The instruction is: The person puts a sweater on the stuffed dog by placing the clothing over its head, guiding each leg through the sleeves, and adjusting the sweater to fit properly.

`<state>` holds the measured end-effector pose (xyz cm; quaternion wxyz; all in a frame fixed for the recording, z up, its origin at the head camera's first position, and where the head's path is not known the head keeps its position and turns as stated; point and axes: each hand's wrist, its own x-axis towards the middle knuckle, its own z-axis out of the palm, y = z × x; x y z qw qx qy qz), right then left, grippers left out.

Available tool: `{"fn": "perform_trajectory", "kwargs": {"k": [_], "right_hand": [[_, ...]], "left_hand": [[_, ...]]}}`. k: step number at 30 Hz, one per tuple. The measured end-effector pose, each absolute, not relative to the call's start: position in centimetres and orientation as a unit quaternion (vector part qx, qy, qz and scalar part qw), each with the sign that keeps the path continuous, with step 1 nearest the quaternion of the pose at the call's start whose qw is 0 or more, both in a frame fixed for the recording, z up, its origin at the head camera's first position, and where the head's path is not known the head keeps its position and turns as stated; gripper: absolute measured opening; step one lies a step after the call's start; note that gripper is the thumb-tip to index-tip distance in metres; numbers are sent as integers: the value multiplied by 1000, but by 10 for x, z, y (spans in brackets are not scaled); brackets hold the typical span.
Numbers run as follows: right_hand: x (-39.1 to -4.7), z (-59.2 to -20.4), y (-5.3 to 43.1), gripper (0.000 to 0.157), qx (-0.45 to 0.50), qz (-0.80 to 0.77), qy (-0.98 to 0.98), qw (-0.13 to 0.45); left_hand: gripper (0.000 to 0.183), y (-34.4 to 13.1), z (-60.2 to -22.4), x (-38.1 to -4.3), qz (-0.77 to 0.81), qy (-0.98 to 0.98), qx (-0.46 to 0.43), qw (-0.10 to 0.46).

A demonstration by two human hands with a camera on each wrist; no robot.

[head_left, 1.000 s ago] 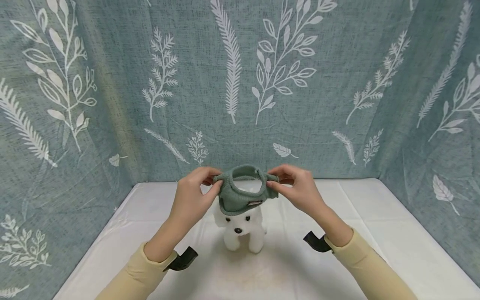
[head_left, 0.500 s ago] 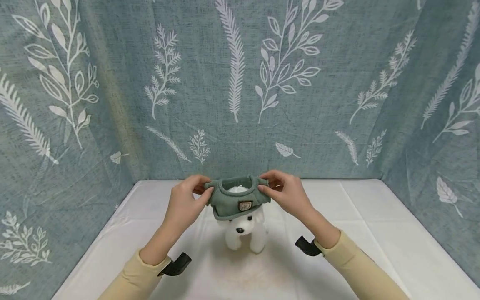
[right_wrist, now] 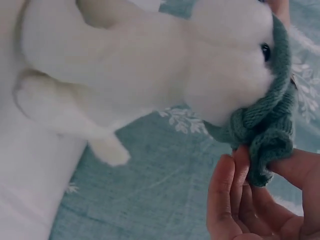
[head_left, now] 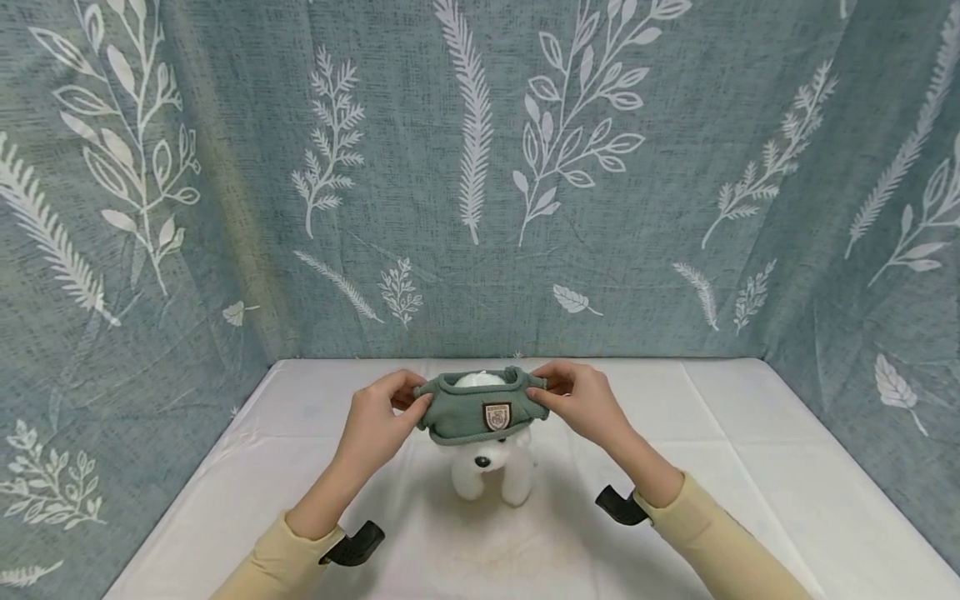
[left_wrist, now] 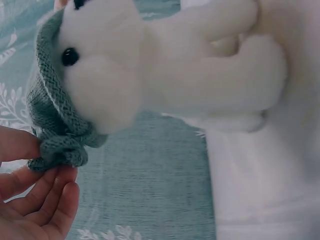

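A small green knitted sweater with a shield-shaped patch is stretched over the head of a white plush dog. The top of the dog's head shows through the sweater's neck opening, and its nose is visible below the hem. My left hand pinches the sleeve on the left side between thumb and fingers. On the opposite side my right hand pinches the other sleeve. Both wrist views show the hem resting along the dog's head just above its eyes, with the body and legs bare.
The dog stands on a white cloth-covered table. Behind and at both sides hangs a blue-green curtain with white leaf prints. A black wrist mount sticks out from each sleeve cuff.
Both hands have lowered the sweater from above the dog's head onto it. The sweater has tipped so its patch faces forward, and it now covers most of the eyes in the head view.
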<state>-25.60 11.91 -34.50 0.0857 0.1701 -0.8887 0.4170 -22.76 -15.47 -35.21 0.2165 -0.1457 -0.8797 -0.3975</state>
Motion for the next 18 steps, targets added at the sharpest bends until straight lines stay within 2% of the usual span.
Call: {"fn": "perform_trajectory", "kwargs": {"k": [4, 10, 14, 18], "right_hand": [[-257, -352, 121, 20, 154, 434, -886, 60], [-255, -350, 124, 24, 159, 445, -880, 52], [-253, -347, 129, 29, 163, 450, -877, 40], [-247, -342, 136, 37, 144, 453, -879, 41]], "left_hand": [[8, -155, -361, -228, -396, -885, -143, 199], [12, -156, -358, -229, -391, -888, -144, 196], [24, -156, -354, -225, -378, -890, -147, 209], [32, -157, -352, -215, -378, -879, -152, 247]]}}
